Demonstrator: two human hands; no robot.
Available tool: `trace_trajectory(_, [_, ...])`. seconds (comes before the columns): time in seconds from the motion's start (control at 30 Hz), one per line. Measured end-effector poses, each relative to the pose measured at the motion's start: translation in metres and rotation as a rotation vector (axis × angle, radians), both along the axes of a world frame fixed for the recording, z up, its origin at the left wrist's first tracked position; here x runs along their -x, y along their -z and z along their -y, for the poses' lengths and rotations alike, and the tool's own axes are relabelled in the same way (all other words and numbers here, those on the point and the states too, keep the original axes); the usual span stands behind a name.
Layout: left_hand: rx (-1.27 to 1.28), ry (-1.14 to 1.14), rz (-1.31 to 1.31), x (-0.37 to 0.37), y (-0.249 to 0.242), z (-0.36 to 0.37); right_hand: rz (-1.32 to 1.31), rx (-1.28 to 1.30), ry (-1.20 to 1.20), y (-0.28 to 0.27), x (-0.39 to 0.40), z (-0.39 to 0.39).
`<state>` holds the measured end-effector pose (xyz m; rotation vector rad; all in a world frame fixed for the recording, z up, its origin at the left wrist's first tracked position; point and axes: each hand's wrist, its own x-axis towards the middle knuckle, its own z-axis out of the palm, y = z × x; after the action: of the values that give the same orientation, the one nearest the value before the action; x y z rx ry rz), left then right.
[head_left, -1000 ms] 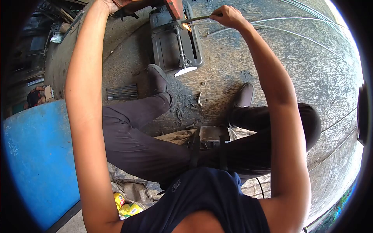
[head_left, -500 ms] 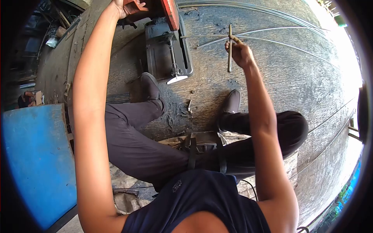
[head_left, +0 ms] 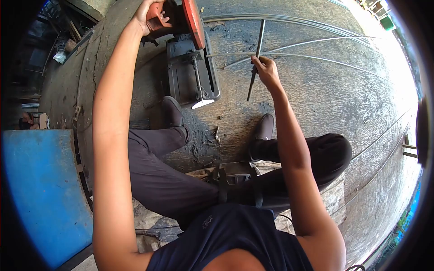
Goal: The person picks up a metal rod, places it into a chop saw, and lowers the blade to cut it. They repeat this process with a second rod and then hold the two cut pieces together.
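My left hand (head_left: 147, 17) is wrapped around the orange handle (head_left: 156, 21) of a chop saw at the top of the view. The saw's red blade guard (head_left: 193, 25) tilts over its dark base (head_left: 177, 83), which has a clamp screw (head_left: 197, 74) with a white-looking end. In my right hand (head_left: 267, 72), a short straight metal rod (head_left: 260, 40) is pinched near its middle, apart from the saw. A long thin rod (head_left: 307, 57) runs from the saw's clamp across the floor to the right, just beyond my right hand.
Several long metal rods (head_left: 289, 19) lie behind the saw. Small metal scraps (head_left: 217, 134) and dark dust lie between my shoes. A blue panel (head_left: 43, 180) stands at the left. Part of another person (head_left: 27, 121) shows at the far left.
My right hand, still holding the short rod, has shifted left and slightly down in view, and the rod now leans. My left hand stays on the saw handle; the view has shifted slightly.
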<state>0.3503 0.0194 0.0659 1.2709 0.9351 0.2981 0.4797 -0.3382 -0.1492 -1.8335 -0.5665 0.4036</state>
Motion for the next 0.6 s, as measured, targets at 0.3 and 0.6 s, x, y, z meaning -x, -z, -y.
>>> trace_trajectory(0.3, [-0.097, 0.161, 0.104, 0.003, 0.001, -0.006, -0.005, -0.414, 0.017, -0.075, 0.017, 0.005])
trace_trajectory(0.6, [-0.091, 0.128, 0.088, 0.003, -0.003, 0.000, -0.063, -0.674, 0.025, -0.121, 0.026, 0.008])
